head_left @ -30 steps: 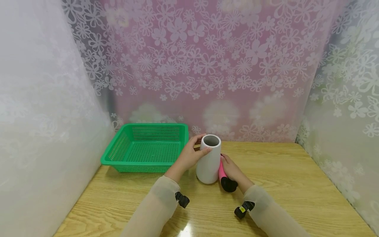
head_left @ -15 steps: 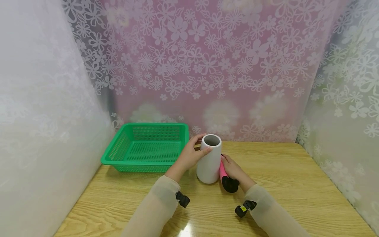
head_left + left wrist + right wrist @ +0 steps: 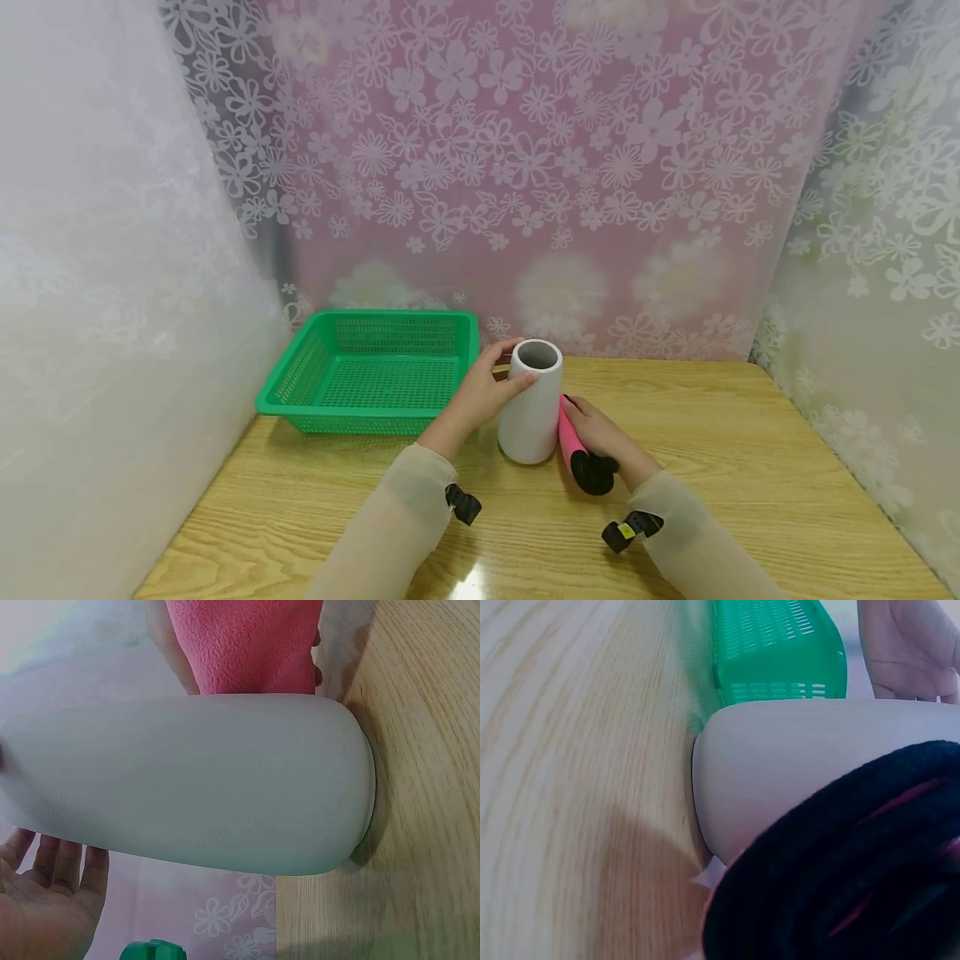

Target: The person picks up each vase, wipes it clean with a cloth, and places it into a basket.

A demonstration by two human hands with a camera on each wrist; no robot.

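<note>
A tall white vase (image 3: 529, 417) stands upright on the wooden table, its round mouth facing up. My left hand (image 3: 480, 392) grips it near the top, thumb on the front and fingers behind. On the vase's right side, my right hand (image 3: 596, 429) holds a folded fuzzy pink cloth (image 3: 570, 433) with black edging. In the left wrist view the pink cloth (image 3: 251, 645) meets the side of the vase (image 3: 195, 780). The cloth's rolled black edge (image 3: 795, 862) covers much of the right wrist view and hides the right fingers.
A green perforated plastic basket (image 3: 367, 412) sits on the table (image 3: 712, 467), left of the vase and close to the left hand. Floral curtains (image 3: 525, 167) hang behind and at the right. A pale sheet (image 3: 112, 292) hangs at the left.
My right hand and the cloth have shifted slightly right and toward me along the vase's side. My left hand keeps its hold, and the vase has barely moved.
</note>
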